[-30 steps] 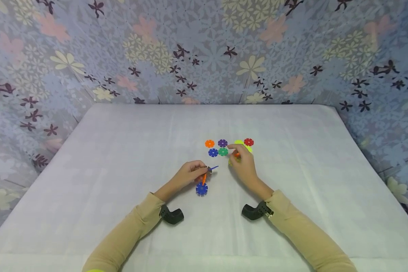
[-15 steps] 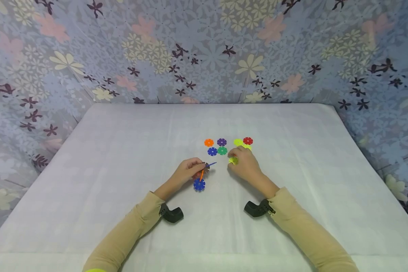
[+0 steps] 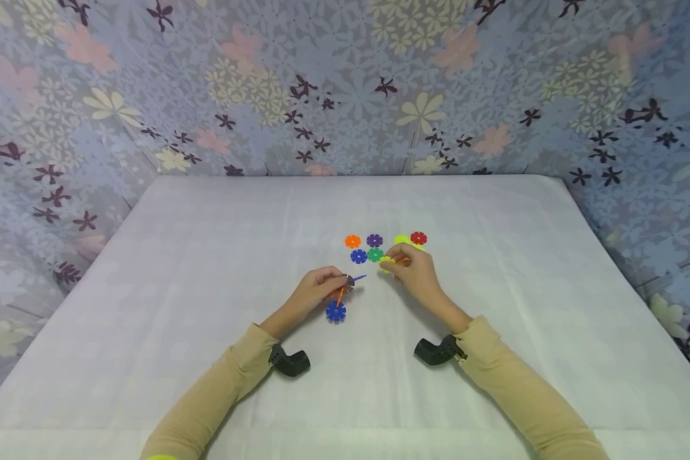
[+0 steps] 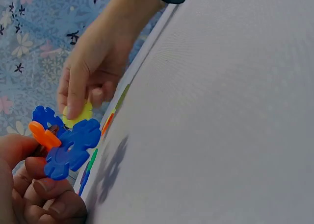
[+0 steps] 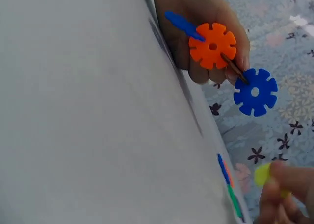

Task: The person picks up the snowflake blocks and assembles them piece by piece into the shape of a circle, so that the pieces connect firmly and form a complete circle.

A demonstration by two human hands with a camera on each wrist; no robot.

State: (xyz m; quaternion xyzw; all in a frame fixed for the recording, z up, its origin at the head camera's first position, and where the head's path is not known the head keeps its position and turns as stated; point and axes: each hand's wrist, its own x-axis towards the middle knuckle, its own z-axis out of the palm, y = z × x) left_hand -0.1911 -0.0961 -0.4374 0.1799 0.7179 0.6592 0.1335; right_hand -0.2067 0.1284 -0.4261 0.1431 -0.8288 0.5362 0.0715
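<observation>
My left hand [image 3: 320,285] pinches a small chain of notched plastic discs joined at their slots. An orange disc [image 5: 200,51] sits between a blue disc [image 5: 181,23] and a thin brown disc [image 5: 232,64], to which another blue disc [image 5: 241,97] is attached. In the left wrist view, one blue disc [image 4: 78,148] faces the camera. To the right, apart from the chain, my right hand [image 3: 418,271] holds a single yellow disc [image 3: 386,264] between thumb and fingers. An orange disc [image 3: 403,260] is partly hidden behind those fingers.
Beyond the hands, loose discs lie flat on the white-covered table [image 3: 236,230]: orange [image 3: 352,241], purple [image 3: 370,241], blue [image 3: 358,257], green [image 3: 375,255], yellow [image 3: 401,239] and red [image 3: 418,237]. A floral cloth [image 3: 345,128] hangs behind the table.
My right hand reached down among the loose discs and now holds a yellow disc, brought slightly left. The left hand, still holding the chain, shifted slightly left, then stayed nearly still.
</observation>
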